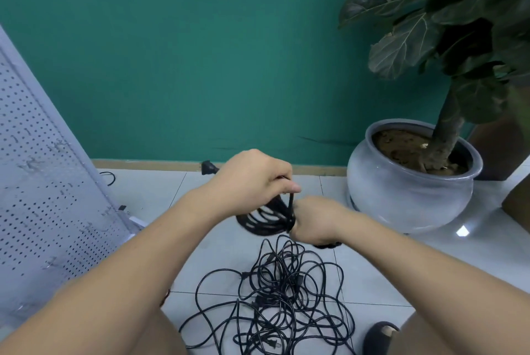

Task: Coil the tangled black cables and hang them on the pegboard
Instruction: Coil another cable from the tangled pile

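Note:
A coiled bundle of black cable (265,218) hangs in the air between my hands. My left hand (252,179) pinches a strand of it at the top, and the cable's plug (207,167) sticks out behind that hand. My right hand (314,220) grips the coil on its right side. Below them a tangled heap of black cables (275,297) lies on the tiled floor. The grey pegboard (43,182) leans at the left, with several small hooks on it.
A large grey pot (407,197) with a big-leaved plant (430,25) stands at the right against the green wall. My knees frame the cable heap, and a dark shoe (378,337) shows at the bottom right. A short loose cable (108,177) lies by the pegboard's base.

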Demonstrator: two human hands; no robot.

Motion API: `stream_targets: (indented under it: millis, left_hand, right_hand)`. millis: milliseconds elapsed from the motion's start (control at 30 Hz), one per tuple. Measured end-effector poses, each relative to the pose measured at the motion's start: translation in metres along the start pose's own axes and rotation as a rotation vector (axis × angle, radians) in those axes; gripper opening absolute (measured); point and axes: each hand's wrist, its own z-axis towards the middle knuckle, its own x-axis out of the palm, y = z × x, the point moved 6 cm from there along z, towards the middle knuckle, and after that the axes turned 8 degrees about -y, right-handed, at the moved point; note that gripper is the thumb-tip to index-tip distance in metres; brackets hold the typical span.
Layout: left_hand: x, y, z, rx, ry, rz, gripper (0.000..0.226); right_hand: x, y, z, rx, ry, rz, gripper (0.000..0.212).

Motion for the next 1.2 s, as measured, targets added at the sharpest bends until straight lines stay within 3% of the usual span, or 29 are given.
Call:
stream_targets:
  millis: [167, 333, 500, 567, 667, 767, 900, 1000, 1200]
  left_hand:
    - [0.015, 0.035, 0.006, -0.197, 0.154, -0.229, 0.023]
    - [0.022, 0.054, 0.003, -0.310, 0.267, -0.507, 0.020]
    - [0.032, 0.064, 0.004, -0.361, 0.260, -0.639, 0.031]
    - [0.037, 0.059, -0.001, -0.323, 0.291, -0.705, 0.022]
    - [0.047, 0.063, -0.005, -0.475, 0.196, -0.776, 0.042]
    - [0.066, 0.044, -0.013, -0.486, 0.277, -0.858, 0.045]
    - [0.086, 0.031, -0.008, -0.563, 0.128, -0.960, 0.047]
    - [0.094, 0.022, -0.011, -0.520, 0.035, -0.873, 0.039]
    - [0.093, -0.004, -0.013, -0.333, 0.039, -0.315, 0.029]
  right_hand:
    - [0.003, 0.037, -0.021, -0.147, 0.011, 0.000, 0.023]
    - [-0.011, 0.050, -0.042, -0.199, 0.044, 0.187, 0.034]
    - [-0.035, 0.039, -0.051, -0.178, -0.043, 0.373, 0.029]
    - [-0.046, 0.028, -0.053, -0.146, -0.097, 0.432, 0.030]
    - [-0.057, 0.015, -0.056, -0.088, -0.157, 0.522, 0.032]
    - [-0.064, 0.003, -0.057, -0.033, -0.211, 0.585, 0.028]
    - [-0.078, -0.022, -0.055, 0.041, -0.331, 0.601, 0.016]
    - [-0.085, -0.045, -0.049, 0.126, -0.430, 0.503, 0.013]
    - [-0.069, -0.086, -0.022, 0.274, -0.473, 0.343, 0.021]
